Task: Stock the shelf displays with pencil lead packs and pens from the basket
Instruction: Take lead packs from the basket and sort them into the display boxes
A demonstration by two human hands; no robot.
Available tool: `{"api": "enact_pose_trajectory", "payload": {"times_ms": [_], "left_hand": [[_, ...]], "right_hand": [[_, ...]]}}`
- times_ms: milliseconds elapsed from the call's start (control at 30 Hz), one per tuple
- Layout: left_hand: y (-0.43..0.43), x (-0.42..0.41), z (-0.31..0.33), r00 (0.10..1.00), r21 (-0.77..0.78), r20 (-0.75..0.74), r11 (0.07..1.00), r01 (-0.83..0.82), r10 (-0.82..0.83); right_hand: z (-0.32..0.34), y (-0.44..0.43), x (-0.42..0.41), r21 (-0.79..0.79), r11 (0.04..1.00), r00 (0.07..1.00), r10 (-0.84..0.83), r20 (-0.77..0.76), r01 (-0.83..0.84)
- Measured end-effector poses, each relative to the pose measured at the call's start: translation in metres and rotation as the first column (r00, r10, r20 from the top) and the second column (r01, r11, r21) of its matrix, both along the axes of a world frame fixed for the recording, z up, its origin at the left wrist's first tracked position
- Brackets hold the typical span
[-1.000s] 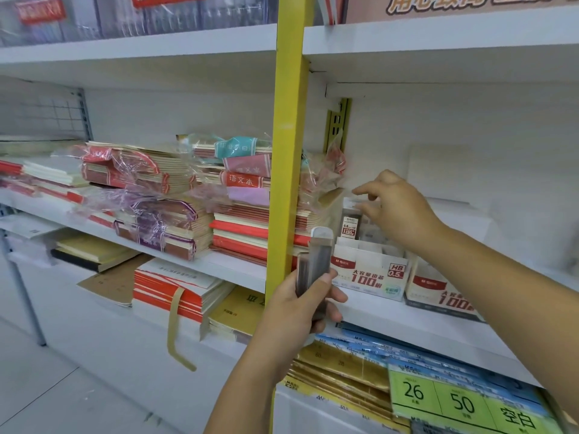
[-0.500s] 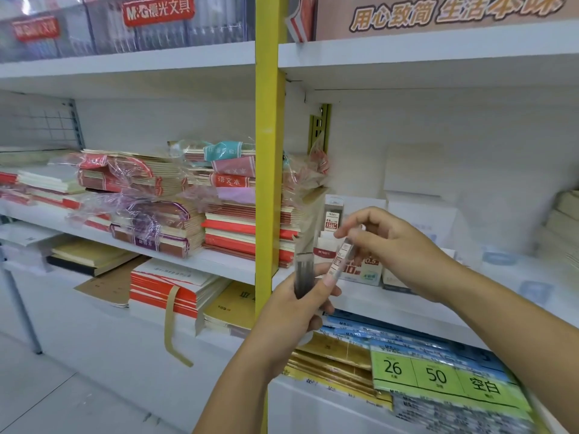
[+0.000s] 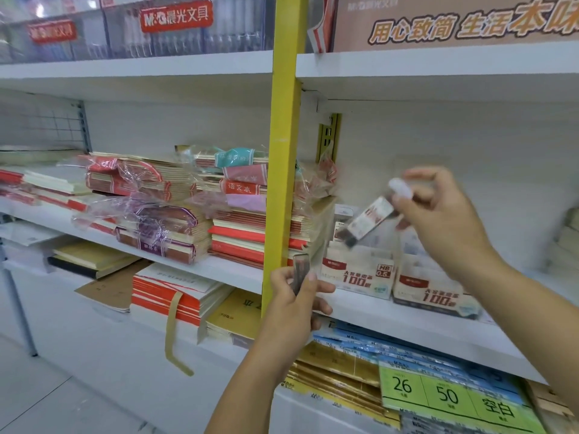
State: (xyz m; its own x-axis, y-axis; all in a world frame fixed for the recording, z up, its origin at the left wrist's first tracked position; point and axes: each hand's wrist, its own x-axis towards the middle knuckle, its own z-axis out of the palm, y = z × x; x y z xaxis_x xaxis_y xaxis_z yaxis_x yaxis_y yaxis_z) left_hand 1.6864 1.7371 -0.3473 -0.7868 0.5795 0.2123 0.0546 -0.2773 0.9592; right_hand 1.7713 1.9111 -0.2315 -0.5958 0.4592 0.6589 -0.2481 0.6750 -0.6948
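The lead pack (image 3: 368,221) in our right hand (image 3: 438,214) looks like clear glossy plastic with a paper label. The packs (image 3: 300,272) in our left hand (image 3: 294,308) are smoky plastic. Behind the hands we see display boxes (image 3: 360,274) of faintly glossy printed card. Left of our left hand, crinkled shiny film wraps paper notebooks (image 3: 156,227).

One wide-angle view from the person's head faces forward and a little down at the shelf (image 3: 219,270) from close by, with the yellow post (image 3: 283,151) near centre. The frame is tilted, so shelf edges slope down to the right. The left hand (image 3: 294,305) enters from the bottom, the right hand (image 3: 445,220) from the right edge, and floor (image 3: 47,402) shows lower left.
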Motion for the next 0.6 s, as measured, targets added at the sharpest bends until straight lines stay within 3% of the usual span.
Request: {"api": "enact_pose_trajectory", "payload": {"times_ms": [100,333,400,600], "left_hand": [[0.001,-0.004,0.000,0.999,-0.004,-0.028,1.000,-0.023,0.023],[0.001,-0.012,-0.004,0.993,0.004,-0.093,0.997,-0.077,0.077],[0.002,-0.014,-0.005,0.995,-0.015,-0.088,0.998,-0.054,0.052],[0.002,-0.017,-0.007,0.999,-0.013,-0.024,0.999,-0.033,0.032]], "right_hand": [[0.017,0.004,-0.019,0.238,0.966,0.995,-0.084,-0.062,0.096],[0.006,0.017,-0.067,0.605,0.793,0.963,-0.215,0.160,0.076],[0.003,0.020,-0.075,0.626,0.777,0.958,-0.226,0.178,0.067],[-0.001,0.030,-0.093,0.467,0.879,0.912,-0.268,0.310,0.100]]}}
